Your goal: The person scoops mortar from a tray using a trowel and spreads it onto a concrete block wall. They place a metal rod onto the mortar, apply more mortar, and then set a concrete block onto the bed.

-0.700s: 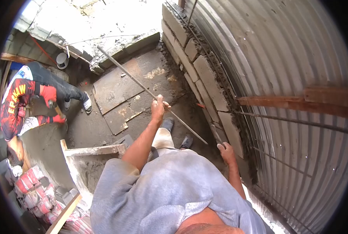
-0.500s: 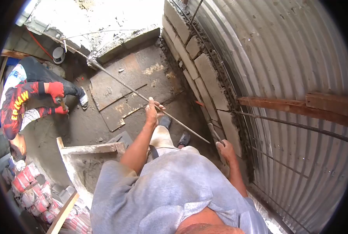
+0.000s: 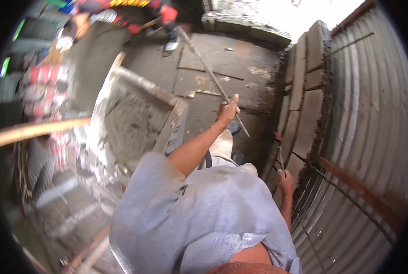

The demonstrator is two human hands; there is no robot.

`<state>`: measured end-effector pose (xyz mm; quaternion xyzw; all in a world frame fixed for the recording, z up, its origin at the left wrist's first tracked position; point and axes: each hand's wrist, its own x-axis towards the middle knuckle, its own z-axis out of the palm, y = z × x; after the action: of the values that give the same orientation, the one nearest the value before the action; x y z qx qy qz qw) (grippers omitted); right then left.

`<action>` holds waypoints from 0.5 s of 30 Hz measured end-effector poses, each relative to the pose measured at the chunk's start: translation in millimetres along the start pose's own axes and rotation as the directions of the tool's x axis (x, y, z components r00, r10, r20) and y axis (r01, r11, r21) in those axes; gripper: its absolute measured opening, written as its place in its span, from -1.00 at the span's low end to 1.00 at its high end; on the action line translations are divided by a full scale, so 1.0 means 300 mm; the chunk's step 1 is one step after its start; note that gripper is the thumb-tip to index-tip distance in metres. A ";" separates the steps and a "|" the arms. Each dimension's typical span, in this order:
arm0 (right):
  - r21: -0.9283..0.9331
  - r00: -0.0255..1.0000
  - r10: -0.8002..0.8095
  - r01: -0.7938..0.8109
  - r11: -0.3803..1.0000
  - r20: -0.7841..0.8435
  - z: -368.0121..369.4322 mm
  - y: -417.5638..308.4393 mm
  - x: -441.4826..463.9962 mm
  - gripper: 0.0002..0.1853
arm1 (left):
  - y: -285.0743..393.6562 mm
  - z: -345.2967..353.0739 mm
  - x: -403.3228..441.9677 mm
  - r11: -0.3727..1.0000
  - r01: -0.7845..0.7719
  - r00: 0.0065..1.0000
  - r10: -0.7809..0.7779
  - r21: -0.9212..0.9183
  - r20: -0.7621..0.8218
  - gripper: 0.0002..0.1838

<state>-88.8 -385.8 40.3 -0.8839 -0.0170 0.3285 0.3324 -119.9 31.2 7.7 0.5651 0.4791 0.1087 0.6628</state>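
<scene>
The right hand (image 3: 285, 179) is curled round a slim tool (image 3: 280, 158) beside the block wall (image 3: 307, 119); farther out, the left hand (image 3: 228, 110) grips the rod (image 3: 213, 78) nearer its close end; a firm hold should help steer the long far end clear of the co-worker's shoe (image 3: 170, 47).

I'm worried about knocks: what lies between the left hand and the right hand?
In the head view: the rod's lower end, dark floor and part of the block wall, with a shoe beside that stretch.
</scene>
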 end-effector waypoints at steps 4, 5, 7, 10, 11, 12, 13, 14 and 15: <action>0.080 0.986 -0.059 0.047 0.996 0.156 0.026 0.003 0.133 -0.63 | -0.001 -0.117 -0.321 0.999 -0.034 0.992 0.030 -0.027 -0.123 -0.30; 0.073 0.977 -0.086 0.073 0.995 0.198 0.040 -0.017 0.147 -0.63 | -0.016 -0.148 -0.390 0.999 -0.034 0.994 0.030 -0.043 -0.100 -0.34; 0.356 0.932 -0.058 -0.078 0.931 0.357 0.059 -0.066 0.150 -0.60 | -0.114 -0.195 -0.499 0.995 -0.095 0.985 0.088 -0.043 -0.146 -0.36; 0.311 0.890 -0.068 -0.085 0.947 0.452 0.114 -0.161 0.092 -0.59 | -0.234 -0.281 -0.643 0.987 -0.157 0.972 0.150 -0.022 -0.183 -0.39; 0.286 0.873 -0.084 -0.065 0.956 0.480 0.147 -0.168 0.081 -0.59 | -0.273 -0.304 -0.688 0.986 -0.163 0.971 0.155 -0.026 -0.181 -0.40; 0.254 0.853 -0.120 -0.016 0.967 0.509 0.185 -0.163 0.073 -0.59 | -0.303 -0.325 -0.731 0.985 -0.170 0.971 0.162 -0.031 -0.176 -0.40; 0.226 0.829 -0.155 0.036 0.974 0.537 0.213 -0.174 0.056 -0.59 | -0.280 -0.361 -0.809 0.996 -0.091 0.982 0.093 0.022 -0.161 -0.48; 0.205 0.810 -0.167 0.059 0.977 0.562 0.242 -0.187 0.037 -0.59 | -0.309 -0.402 -0.857 0.996 -0.091 0.975 0.090 0.004 -0.202 -0.48; 0.152 0.768 -0.212 0.151 0.977 0.604 0.273 -0.207 0.005 -0.60 | -0.348 -0.441 -0.897 0.995 -0.099 0.974 0.103 0.027 -0.203 -0.48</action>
<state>-124.5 -290.0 30.6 -0.7057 -0.1944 0.5655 0.3801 -400.8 -103.2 69.5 0.5802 0.5160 0.1956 0.5991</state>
